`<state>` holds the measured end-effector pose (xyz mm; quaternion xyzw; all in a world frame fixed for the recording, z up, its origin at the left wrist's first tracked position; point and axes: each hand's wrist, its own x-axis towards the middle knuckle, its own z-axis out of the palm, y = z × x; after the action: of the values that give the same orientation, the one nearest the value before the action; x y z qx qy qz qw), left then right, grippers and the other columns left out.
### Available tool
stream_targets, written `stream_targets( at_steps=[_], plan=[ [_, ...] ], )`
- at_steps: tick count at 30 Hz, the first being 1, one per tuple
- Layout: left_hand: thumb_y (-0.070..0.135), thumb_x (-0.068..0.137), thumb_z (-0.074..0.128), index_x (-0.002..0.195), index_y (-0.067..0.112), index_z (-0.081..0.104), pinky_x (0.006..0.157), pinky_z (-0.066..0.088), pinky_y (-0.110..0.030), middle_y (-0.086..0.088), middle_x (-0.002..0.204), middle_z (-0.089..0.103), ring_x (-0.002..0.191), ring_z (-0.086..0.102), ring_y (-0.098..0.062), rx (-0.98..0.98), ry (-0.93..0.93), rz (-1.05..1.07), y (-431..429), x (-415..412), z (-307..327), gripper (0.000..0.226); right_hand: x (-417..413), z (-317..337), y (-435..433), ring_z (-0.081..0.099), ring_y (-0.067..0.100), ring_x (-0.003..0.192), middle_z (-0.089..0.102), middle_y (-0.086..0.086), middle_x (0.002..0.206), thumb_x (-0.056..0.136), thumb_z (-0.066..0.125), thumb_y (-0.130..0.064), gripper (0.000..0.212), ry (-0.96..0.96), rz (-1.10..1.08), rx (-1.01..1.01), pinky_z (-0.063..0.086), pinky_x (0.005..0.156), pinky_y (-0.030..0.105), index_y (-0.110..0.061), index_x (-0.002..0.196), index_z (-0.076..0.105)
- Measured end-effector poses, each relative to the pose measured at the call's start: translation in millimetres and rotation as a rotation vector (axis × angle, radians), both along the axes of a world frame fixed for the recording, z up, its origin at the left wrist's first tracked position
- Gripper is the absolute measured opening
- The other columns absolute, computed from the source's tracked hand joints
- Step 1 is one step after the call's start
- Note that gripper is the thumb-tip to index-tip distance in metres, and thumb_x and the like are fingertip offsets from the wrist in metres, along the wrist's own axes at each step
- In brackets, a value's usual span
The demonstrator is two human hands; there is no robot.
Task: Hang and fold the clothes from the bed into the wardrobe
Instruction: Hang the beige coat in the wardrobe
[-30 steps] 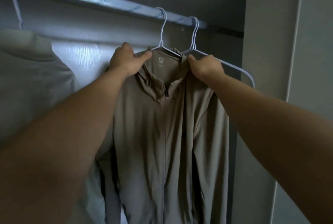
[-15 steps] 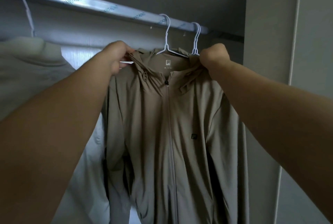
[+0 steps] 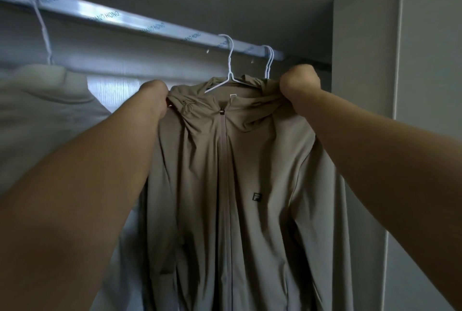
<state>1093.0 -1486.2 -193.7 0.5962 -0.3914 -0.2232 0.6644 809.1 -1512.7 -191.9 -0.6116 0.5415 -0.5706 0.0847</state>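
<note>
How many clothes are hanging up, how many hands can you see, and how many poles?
Clothes: 2 (tan jacket, pale top)
Hands: 2 (left hand, right hand)
Poles: 1 (rail)
Total: 5

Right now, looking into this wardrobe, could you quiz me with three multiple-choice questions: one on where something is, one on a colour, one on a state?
1. Where is the jacket?
A. Lying on a bed.
B. On a white hanger hooked over the rail.
C. Folded on a shelf.

2. What colour is the jacket?
A. Tan.
B. Red.
C. Black.

3. How is its front zip?
A. Wide open.
B. Torn off.
C. Zipped shut up to the collar.

Answers:
1 B, the hanger's hook sits over the rail above the collar.
2 A, the fabric is a dull tan all over.
3 C, the zip pull sits at the neck and the front is closed.
</note>
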Motion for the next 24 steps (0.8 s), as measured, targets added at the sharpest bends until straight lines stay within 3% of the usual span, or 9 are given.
stream_targets(
  at_steps=[2,3,5,7,11,14,16,19,24],
  plan=[
    [0.008,0.102,0.037,0.15,0.005,0.036,0.078,0.052,-0.015,-0.013,0.152,0.044,0.136,0.048,-0.025,0.06,-0.163,0.059,-4.1,1.5,-4.7,0.048,-2.5,-0.9,0.5,0.047,0.017,0.063,0.048,0.003,0.075,0.093,0.046,-0.014,0.023,0.043,0.006,0.017,0.032,0.05,0.027,-0.014,0.071,0.047],
    [0.008,0.102,0.041,0.147,-0.001,0.04,0.077,0.052,-0.017,-0.016,0.151,0.045,0.136,0.047,-0.029,0.144,-0.309,0.141,-10.8,6.3,-4.8,0.046,-3.4,-3.3,0.7,0.049,0.019,0.066,0.049,0.003,0.075,0.093,0.045,-0.017,0.022,0.082,0.011,0.031,0.035,0.053,0.029,-0.015,0.071,0.048],
    [0.015,0.101,0.047,0.141,-0.004,0.048,0.1,0.049,-0.03,-0.02,0.146,0.048,0.133,0.048,-0.035,0.24,-0.541,0.228,-9.8,8.8,-5.8,0.044,-4.8,-9.8,-0.7,0.053,0.024,0.08,0.05,0.004,0.078,0.096,0.04,-0.023,0.028,0.199,0.02,0.055,0.04,0.066,0.032,-0.016,0.07,0.048],
    [0.027,0.1,0.051,0.137,-0.002,0.052,0.108,0.043,-0.039,-0.019,0.143,0.051,0.129,0.051,-0.035,0.288,-0.646,0.283,-4.7,8.1,-7.5,0.047,-6.2,-16.1,-4.2,0.054,0.028,0.09,0.053,0.009,0.089,0.099,0.034,-0.03,0.033,0.241,0.021,0.055,0.039,0.075,0.035,-0.013,0.076,0.052],
    [0.008,0.094,0.055,0.124,-0.006,0.061,0.1,0.047,-0.037,-0.022,0.132,0.06,0.123,0.056,-0.037,0.111,-0.687,0.405,-0.7,7.3,-2.3,0.034,-5.2,-21.9,-7.2,0.058,0.03,0.087,0.059,0.014,0.102,0.095,0.038,-0.028,0.029,0.189,0.032,0.016,0.041,0.068,0.034,-0.009,0.093,0.058],
    [0.006,0.094,0.054,0.11,-0.001,0.073,0.093,0.047,-0.031,-0.018,0.118,0.069,0.113,0.062,-0.03,-0.153,-0.707,0.015,1.5,-13.8,-11.3,0.025,-1.9,-26.6,-8.6,0.058,0.032,0.104,0.063,0.01,0.113,0.094,0.042,-0.026,0.029,0.239,0.104,-0.107,0.05,0.085,0.039,-0.016,0.107,0.065],
    [0.03,0.091,0.067,0.1,0.013,0.078,0.085,0.047,-0.028,-0.007,0.105,0.074,0.097,0.066,-0.018,-0.186,-0.707,-0.109,2.1,-20.6,-19.3,0.022,2.2,-30.0,-7.6,0.059,0.029,0.107,0.065,0.007,0.116,0.094,0.046,-0.043,0.031,0.328,0.139,-0.144,0.049,0.092,0.039,-0.025,0.108,0.066],
    [0.038,0.081,0.079,0.097,0.019,0.076,0.086,0.049,-0.028,-0.001,0.098,0.074,0.092,0.066,-0.015,-0.184,-0.753,-0.032,-3.7,-17.7,-26.1,0.025,9.6,-29.9,-7.7,0.061,0.024,0.105,0.069,0.0,0.114,0.088,0.049,-0.066,0.046,0.448,0.128,-0.137,0.052,0.092,0.04,-0.03,0.108,0.069],
    [0.013,0.08,0.068,0.094,0.019,0.077,0.076,0.046,-0.02,-0.001,0.089,0.073,0.088,0.066,-0.016,-0.236,-0.772,0.125,-3.0,-21.3,-26.8,0.018,14.4,-20.5,-14.2,0.062,0.028,0.102,0.07,0.007,0.111,0.097,0.05,-0.049,0.039,0.502,0.118,-0.123,0.05,0.085,0.032,-0.02,0.102,0.076]
  ],
)
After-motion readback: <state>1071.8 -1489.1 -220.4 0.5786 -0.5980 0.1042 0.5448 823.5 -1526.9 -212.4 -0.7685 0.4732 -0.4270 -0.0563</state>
